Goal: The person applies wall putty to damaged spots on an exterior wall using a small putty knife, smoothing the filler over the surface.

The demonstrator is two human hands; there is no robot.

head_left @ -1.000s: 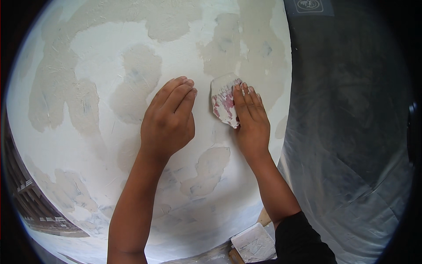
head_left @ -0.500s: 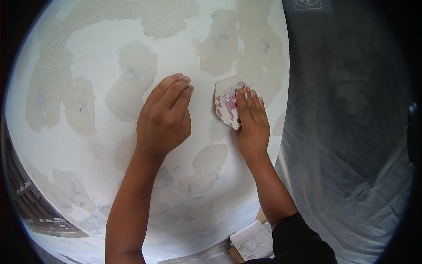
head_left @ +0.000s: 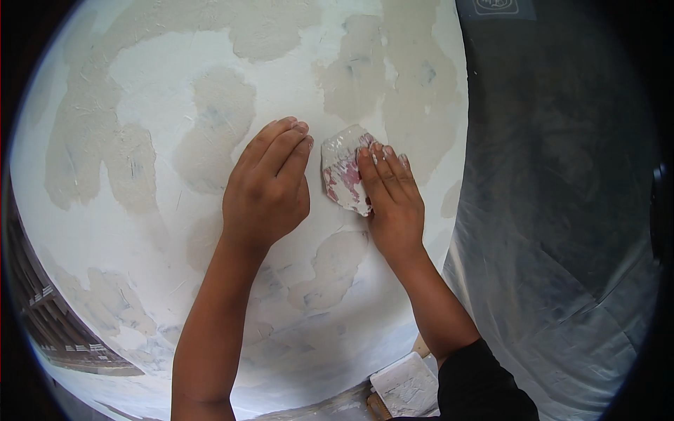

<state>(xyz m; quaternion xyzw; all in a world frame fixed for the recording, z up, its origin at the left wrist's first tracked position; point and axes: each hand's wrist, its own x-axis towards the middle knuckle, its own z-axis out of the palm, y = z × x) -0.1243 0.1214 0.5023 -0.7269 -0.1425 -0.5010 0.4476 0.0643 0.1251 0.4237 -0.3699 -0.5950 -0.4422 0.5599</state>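
A large curved white surface (head_left: 281, 84) fills most of the view, marked with uneven beige patches of filler. My right hand (head_left: 394, 200) holds a flat, plate-like scraper (head_left: 344, 172) against it. White filler is smeared over the scraper, and pinkish red shows through underneath. To the left, my left hand (head_left: 270, 182) is over the same surface, fingers pressed together and curled, with whitish smears on the fingertips. Whatever the left palm may hold is hidden. A small gap separates the left fingers from the scraper.
Below right, next to my dark sleeve, lies a white square slab (head_left: 406, 384) smeared with filler, a brown wooden piece (head_left: 378, 407) beside it. Dark translucent plastic sheeting (head_left: 547, 231) hangs along the right. Dark slatted things (head_left: 53, 316) show beyond the surface's left edge.
My right hand has slid the scraper left across the surface, closer to my left hand. The left hand has stayed almost in place.
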